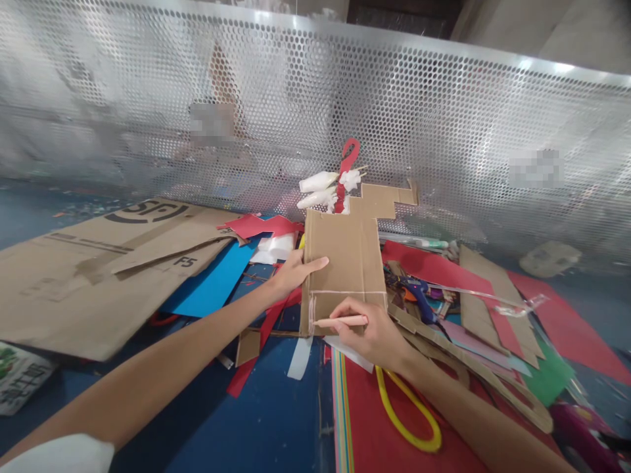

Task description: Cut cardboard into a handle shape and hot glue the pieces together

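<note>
Right hand: my right hand point(367, 328) pinches a slim, pale peach-coloured pen point(345, 321), its tip at the panel's lower left, beside pale strokes.
Left hand: my left hand point(296, 272) grasps the panel's left edge, thumb flat on the face, fingers mostly out of sight.
Panel: the rectangular brown cardboard panel point(345, 253) sits mid-way across the blue surface point(276, 420), its top towards the far edge; whether it lies flat or leans, I can't tell.
Panel's top: a stepped brown cardboard piece point(384, 199), bulb-shaped white pieces point(320, 182) and a looped red strip point(351, 152) show there, before the perforated silver metal screen point(444, 131) along the surface's far edge.
Slip risk: my thumb sits well above the pen tip, so I judge pressing hard at that lower corner could swing the panel and bend the stroke.
Rocking risk: a white paper strip point(299, 359) pokes out below the panel; uneven scraps underneath, if any, could make it wobble.
Smudge risk: my right hand rests close over the lower section and might rub the pale marks if they smear.
Snag risk: the curved yellow loop point(431, 447) beside my right forearm could catch on it.
</note>
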{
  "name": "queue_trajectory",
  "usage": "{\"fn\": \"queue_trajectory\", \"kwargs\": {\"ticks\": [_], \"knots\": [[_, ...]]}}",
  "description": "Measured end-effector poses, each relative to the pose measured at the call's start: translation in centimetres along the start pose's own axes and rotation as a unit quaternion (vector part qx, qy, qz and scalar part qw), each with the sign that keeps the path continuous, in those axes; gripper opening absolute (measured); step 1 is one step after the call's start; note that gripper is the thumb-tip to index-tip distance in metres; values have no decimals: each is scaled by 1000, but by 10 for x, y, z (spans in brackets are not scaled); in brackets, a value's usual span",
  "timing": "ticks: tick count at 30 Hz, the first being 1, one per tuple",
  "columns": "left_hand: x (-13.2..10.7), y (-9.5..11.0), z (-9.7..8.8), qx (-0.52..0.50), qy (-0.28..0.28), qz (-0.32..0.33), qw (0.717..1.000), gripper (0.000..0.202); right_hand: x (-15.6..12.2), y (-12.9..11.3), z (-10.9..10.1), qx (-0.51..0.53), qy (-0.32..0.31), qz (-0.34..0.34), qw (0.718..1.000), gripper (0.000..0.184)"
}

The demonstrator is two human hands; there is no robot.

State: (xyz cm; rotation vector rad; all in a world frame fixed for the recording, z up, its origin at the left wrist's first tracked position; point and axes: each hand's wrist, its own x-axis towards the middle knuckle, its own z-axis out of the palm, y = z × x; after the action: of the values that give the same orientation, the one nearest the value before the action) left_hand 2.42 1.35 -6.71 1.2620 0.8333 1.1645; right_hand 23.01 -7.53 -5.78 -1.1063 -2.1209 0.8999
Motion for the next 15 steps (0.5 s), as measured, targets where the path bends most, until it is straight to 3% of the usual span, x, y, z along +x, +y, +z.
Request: {"fn": "queue_trajectory", "kwargs": {"ticks": [15], "knots": [[4, -5, -2, 4, 0, 4, 1000, 47, -2, -5, 2, -22, -26, -19, 999, 6]]}}
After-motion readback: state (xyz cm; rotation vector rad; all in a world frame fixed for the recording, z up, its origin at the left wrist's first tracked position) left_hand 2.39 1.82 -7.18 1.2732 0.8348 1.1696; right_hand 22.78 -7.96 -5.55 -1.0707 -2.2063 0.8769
